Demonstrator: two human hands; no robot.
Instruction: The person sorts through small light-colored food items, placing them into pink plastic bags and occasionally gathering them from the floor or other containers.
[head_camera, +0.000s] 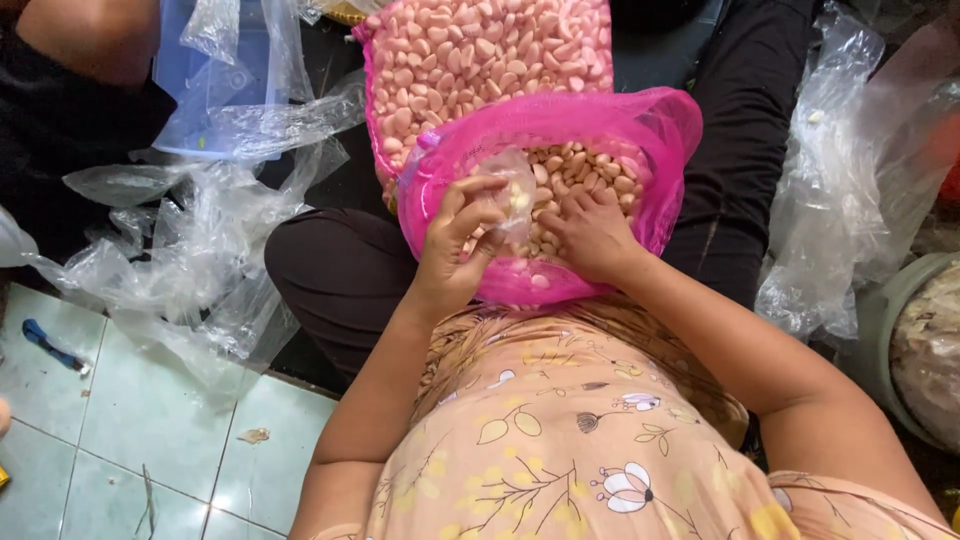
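The left hand is raised at the near rim of a pink mesh sack, its fingers pinched shut on a small clear plastic bag that stands up from the grip with a few pale cloves inside it. The right hand lies just beside it, palm down inside the sack's mouth, fingers curled into the peeled garlic cloves; whether it has closed on any cloves cannot be told, since the fingertips are buried. The two hands are near each other but not touching, with the little bag between them and leaning toward the right hand.

The cloves lie straight ahead of both hands, directly beyond the fingertips, and the right hand is already among them while the left stays at the rim. The sack rests on the person's lap, its mouth rolled open toward the body; its long axis runs away from the person, up to the far edge of the view, and the far part is packed tight with cloves showing through the mesh.

To the left of the lap, loose clear plastic bags are heaped over the tiled floor, with a blue tub behind them. More crumpled clear plastic lies to the right, next to a grey-green bucket at the right edge.
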